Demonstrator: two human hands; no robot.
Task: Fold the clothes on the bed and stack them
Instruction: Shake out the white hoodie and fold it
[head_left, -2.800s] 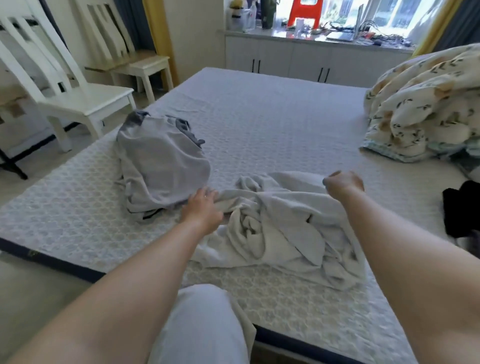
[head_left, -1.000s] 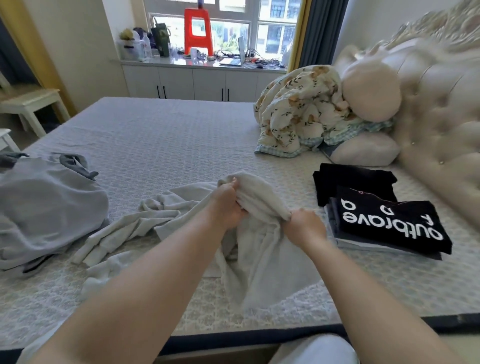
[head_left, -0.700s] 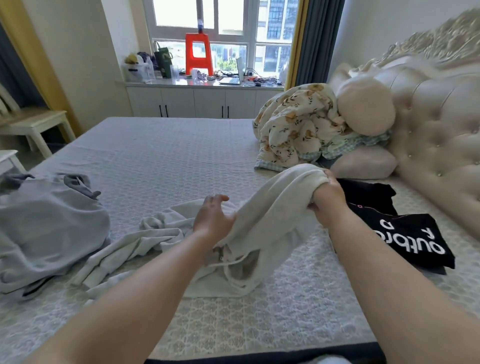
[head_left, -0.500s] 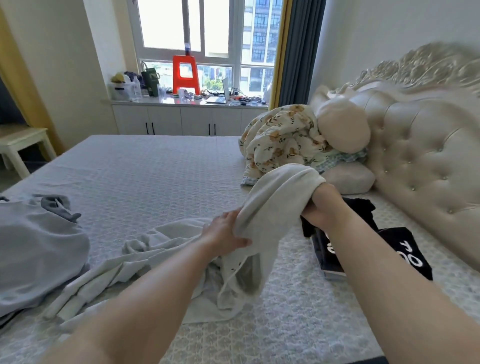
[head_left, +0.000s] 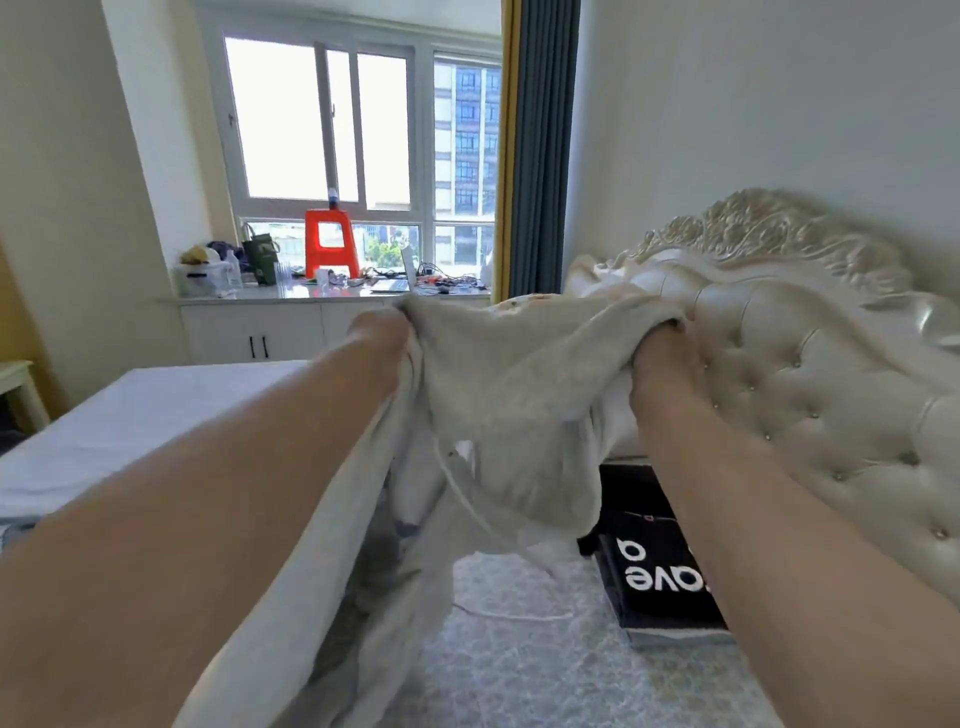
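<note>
Both hands raised at chest height over the bed (head_left: 519, 665). Left hand (head_left: 378, 332) and right hand (head_left: 662, 358) each clamp a bunched edge of the garment (head_left: 509, 415), pale grey-beige, which hangs stretched between them and trails down past the left forearm toward the mattress. Fabric reads as soft, light, limp knit: it sags in the middle and drapes with no stiffness, so it should shake out easily but will not hold a crease unless laid flat. A thin cord dangles from it, likely a drawstring; best grips are probably a hem or waistband corners, well apart. Stack (head_left: 657, 566) of folded dark clothes, white lettering on top, lies on the bed under the right forearm, beside the headboard (head_left: 810, 364). Fingers of both hands are buried in cloth; garment type is unclear; motion blur softens the lower folds.
</note>
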